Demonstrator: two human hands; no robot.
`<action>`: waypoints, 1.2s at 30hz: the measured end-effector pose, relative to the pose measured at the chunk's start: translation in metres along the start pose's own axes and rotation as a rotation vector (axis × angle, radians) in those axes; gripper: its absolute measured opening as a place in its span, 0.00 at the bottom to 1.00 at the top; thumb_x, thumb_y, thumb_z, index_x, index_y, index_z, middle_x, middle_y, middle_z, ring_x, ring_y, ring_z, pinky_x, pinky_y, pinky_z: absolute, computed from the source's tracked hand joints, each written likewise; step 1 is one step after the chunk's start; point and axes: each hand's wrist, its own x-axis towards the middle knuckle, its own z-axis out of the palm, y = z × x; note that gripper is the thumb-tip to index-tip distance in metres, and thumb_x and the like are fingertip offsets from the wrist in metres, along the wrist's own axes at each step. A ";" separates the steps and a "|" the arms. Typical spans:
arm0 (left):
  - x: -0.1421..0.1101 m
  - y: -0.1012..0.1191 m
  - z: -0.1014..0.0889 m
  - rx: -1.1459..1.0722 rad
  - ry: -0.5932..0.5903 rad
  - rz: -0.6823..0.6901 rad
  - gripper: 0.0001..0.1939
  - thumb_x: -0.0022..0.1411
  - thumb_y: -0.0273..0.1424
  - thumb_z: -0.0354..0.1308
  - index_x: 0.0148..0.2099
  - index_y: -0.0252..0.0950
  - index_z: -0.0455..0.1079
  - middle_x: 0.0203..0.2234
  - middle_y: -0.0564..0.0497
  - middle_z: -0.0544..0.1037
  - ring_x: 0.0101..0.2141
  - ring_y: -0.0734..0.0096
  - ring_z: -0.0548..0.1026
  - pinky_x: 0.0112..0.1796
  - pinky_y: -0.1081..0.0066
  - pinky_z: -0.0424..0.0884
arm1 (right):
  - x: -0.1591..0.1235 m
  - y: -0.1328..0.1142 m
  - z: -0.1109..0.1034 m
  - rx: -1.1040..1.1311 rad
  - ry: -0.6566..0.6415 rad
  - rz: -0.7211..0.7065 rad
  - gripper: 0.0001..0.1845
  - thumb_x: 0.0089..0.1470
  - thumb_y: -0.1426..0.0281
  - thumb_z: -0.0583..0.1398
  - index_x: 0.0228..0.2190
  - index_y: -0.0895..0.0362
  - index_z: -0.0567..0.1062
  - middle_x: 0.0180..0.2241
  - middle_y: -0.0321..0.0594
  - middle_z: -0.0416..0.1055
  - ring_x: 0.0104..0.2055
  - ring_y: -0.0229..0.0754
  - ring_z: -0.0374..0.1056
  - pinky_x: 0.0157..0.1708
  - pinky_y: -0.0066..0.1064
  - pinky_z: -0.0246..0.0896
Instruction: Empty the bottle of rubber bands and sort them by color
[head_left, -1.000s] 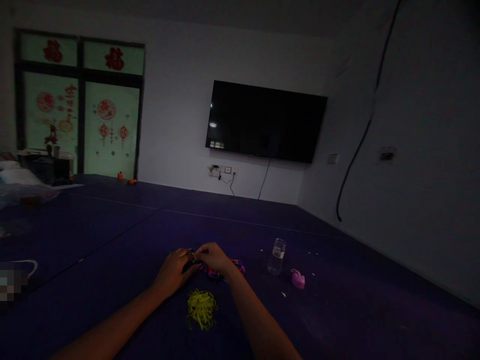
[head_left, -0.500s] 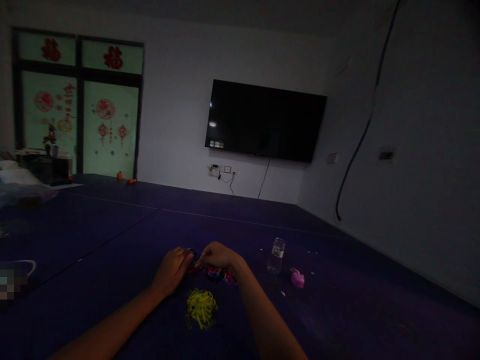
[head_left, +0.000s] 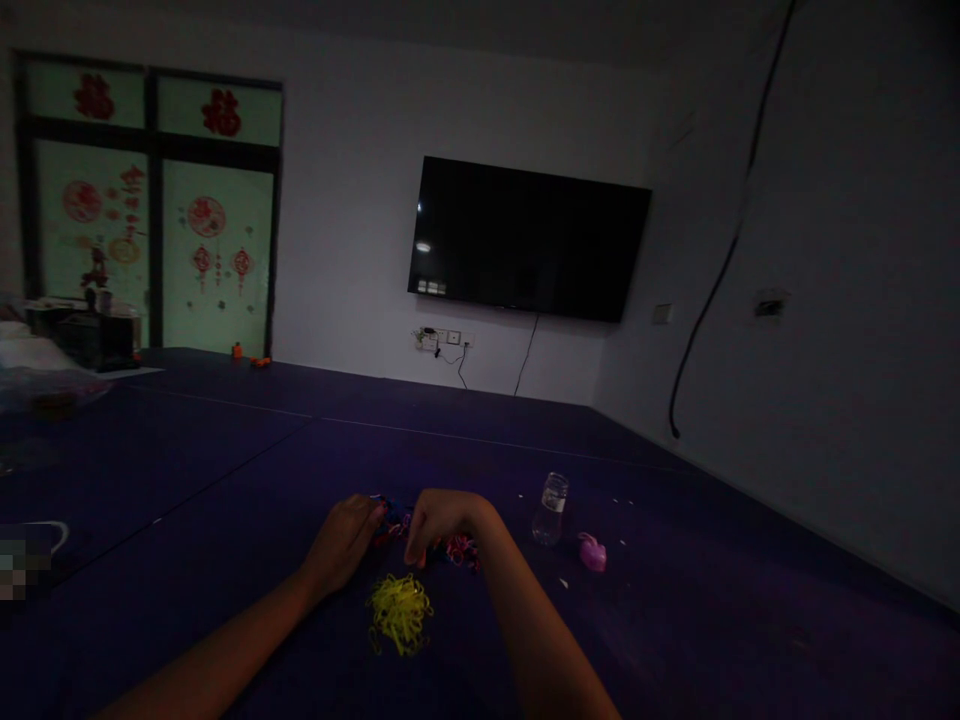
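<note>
A mixed heap of small loops, mostly pink, red and blue, that look like rubber bands [head_left: 459,550], lies on the dark purple surface, partly hidden by my hands. My left hand [head_left: 346,540] rests at the heap's left end, its fingers stretched over the edge of the loops. Closer to me is a separate pile of yellow rubber bands [head_left: 400,615]. Just beyond that pile, my right hand [head_left: 441,522] points downward with thumb and fingers pinched together. Anything between those fingertips is too small and dark to make out.
To the right stand a clear glass bottle [head_left: 551,510] and a small pink object [head_left: 592,552], with white scraps around them. Plastic bags [head_left: 52,385] lie at far left. Small orange items [head_left: 259,362] sit at the back, below a wall-mounted television [head_left: 529,240].
My right hand has moved from beside my left fingers toward me, down to the far side of the yellow pile. My left hand has stayed at the mixed heap.
</note>
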 end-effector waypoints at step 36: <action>0.000 0.008 -0.001 0.022 -0.034 -0.003 0.27 0.67 0.43 0.33 0.26 0.37 0.66 0.26 0.49 0.73 0.32 0.67 0.70 0.36 0.67 0.66 | 0.006 0.035 -0.003 -0.542 0.693 0.371 0.11 0.47 0.73 0.59 0.33 0.54 0.80 0.37 0.46 0.76 0.41 0.45 0.72 0.36 0.27 0.63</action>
